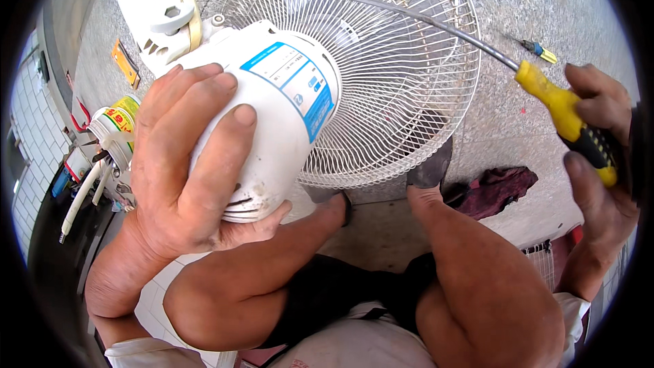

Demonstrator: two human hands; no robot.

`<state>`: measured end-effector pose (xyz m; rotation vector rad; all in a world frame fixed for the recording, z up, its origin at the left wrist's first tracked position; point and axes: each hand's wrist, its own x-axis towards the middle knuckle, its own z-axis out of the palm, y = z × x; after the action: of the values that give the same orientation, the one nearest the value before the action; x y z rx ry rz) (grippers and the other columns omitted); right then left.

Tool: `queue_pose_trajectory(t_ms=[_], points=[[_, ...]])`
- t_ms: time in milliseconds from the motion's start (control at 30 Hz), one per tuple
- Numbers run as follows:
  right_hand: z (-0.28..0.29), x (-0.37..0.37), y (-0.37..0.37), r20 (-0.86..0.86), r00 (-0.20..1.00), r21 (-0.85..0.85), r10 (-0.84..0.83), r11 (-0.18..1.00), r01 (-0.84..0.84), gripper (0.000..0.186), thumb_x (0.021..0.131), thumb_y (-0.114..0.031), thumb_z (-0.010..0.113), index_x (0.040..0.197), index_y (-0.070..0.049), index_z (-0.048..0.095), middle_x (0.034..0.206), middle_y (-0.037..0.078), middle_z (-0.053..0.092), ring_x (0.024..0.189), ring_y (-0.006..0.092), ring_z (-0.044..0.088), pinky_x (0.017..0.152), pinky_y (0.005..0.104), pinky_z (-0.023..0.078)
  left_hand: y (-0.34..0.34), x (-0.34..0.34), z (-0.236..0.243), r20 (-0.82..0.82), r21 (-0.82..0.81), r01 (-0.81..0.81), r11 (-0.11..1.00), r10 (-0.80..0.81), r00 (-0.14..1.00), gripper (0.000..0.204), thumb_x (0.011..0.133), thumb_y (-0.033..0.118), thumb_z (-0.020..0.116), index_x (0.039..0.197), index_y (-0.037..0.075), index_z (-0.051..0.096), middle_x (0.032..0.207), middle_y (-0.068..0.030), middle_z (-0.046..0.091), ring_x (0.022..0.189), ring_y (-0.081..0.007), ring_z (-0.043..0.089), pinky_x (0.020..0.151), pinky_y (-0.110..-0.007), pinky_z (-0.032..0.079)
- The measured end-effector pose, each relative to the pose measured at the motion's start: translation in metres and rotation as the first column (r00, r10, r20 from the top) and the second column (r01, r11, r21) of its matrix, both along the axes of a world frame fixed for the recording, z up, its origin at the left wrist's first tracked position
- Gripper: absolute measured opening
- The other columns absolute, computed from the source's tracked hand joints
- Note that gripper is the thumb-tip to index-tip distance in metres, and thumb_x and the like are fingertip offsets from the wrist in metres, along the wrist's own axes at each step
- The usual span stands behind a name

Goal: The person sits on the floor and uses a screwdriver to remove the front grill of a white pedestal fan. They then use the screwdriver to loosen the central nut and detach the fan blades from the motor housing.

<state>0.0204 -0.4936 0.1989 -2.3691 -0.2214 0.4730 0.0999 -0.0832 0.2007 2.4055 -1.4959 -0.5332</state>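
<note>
You've got one fan [327, 61] lying across your knees: a smooth white plastic motor housing [272, 116], rounded like a barrel, long axis running from lower left up right into one round wire grille [402, 75] that faces away toward the granite floor [518, 0]. Your left hand [187, 163] is wrapped fully around the housing, fingers over the top, thumb under. Your right hand [599, 143] is closed on one screwdriver [545, 88], yellow and black ribbed handle, long steel shaft pointing up left over the grille. One dark red rag [497, 187] sits near your right knee, one small yellow tin [119, 119] at left.
</note>
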Motion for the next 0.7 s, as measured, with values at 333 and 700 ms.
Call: queue_pose_trajectory(t_ms=[333,700], points=[[0.009,0.002,-0.008,0.027,0.999,-0.048,-0.043,0.998,0.044,0.038,0.083,-0.016,0.076,0.116,0.0,0.063,0.116,0.02,0.062,0.1,0.0273,0.063,0.087,0.0376,0.052,-0.002,-0.002,-0.003,0.002,-0.042,-0.023,0.999,0.023,1.0,0.084,0.083,0.049,0.079,0.141,-0.004,0.048,0.136,-0.0301,0.053,0.124,-0.047,0.057,0.103,-0.06,0.048],[0.014,0.005,0.008,-0.009,0.997,-0.017,-0.077,0.997,0.076,0.032,0.086,-0.016,0.074,0.11,0.0,0.062,0.106,0.017,0.061,0.091,0.0251,0.062,0.079,0.0367,0.052,-0.006,-0.001,-0.006,0.008,-0.089,-0.036,0.995,0.036,0.999,0.079,0.083,0.046,0.079,0.137,-0.005,0.053,0.133,-0.0297,0.055,0.119,-0.0465,0.059,0.1,-0.059,0.049]])
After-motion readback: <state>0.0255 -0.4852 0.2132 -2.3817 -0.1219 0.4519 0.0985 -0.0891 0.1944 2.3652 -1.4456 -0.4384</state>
